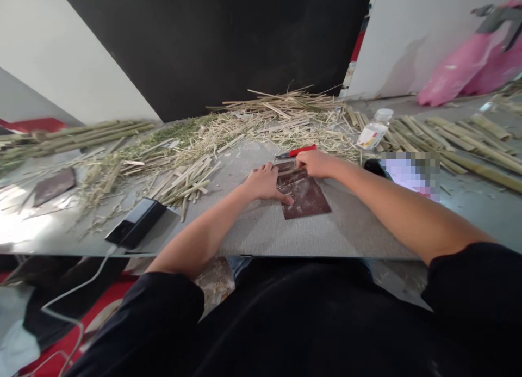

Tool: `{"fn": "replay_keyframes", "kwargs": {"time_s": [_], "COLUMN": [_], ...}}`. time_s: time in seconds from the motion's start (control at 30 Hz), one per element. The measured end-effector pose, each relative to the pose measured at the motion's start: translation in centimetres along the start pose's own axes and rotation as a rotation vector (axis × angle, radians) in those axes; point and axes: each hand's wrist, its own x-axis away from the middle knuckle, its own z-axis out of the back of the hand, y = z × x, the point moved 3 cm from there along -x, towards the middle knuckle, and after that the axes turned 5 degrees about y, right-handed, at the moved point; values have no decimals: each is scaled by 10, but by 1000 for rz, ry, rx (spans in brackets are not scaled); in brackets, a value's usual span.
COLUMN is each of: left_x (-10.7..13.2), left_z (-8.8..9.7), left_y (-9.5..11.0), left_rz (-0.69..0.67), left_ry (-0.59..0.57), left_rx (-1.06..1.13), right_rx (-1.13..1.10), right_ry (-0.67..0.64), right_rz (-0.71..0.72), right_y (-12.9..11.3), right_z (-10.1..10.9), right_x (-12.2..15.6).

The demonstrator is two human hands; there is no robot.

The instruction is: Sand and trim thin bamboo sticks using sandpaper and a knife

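A dark brown sheet that looks like sandpaper [308, 200] lies on the table, dusted with pale powder. My left hand [265, 184] rests on its left edge, thumb stretched across it and fingers spread, pressing down. Closed in a fist at the sheet's upper right, my right hand [317, 164] grips one end of a thin bamboo strip [290, 173]. The strip lies across the sheet, its other end reaching my left fingers; whether they touch it I cannot tell. Just beyond my hands is a red-handled tool [302, 150], partly hidden, perhaps a knife.
Bamboo strips and shavings [261, 118] are heaped along the back. Bamboo lengths [460, 135] lie at right, near a clear labelled bottle [375, 129] and a lit phone [408, 175]. A black power bank [136, 223] with a white cable sits left; pink spray bottles [460, 67] stand far right.
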Motion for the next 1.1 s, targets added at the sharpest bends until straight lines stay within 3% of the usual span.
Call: {"fn": "replay_keyframes", "kwargs": {"time_s": [0.13,0.2,0.27,0.4,0.47,0.6,0.73,0.83,0.97,1.1], "left_x": [0,0,0,0,1,2,3,4,7,10], "left_z": [0,0,0,1,2,2,3,13,31,42], "left_y": [-1,-1,-2,-1,0,0,-1,-3,-6,-9], "left_rz": [-9,-16,-13,-6,-1,4,-31,-44,-40,-22], "left_ry": [42,44,34,5,-2,37,39,184,435,520], "left_rx": [18,25,19,25,35,33,20,60,231,306], "right_rx": [74,116,145,141,96,22,149,123,-87,-235], "right_ry": [-2,10,16,42,36,-6,16,102,298,450], "right_rz": [226,279,262,85,50,202,333,337,386,432], "right_y": [-53,-58,-43,5,9,-33,-63,-53,-40,-47], "right_z": [-15,-16,-11,4,3,-14,-17,-3,24,45], "right_x": [-7,-7,-6,-2,-2,-7,-11,-10,-6,-3]}}
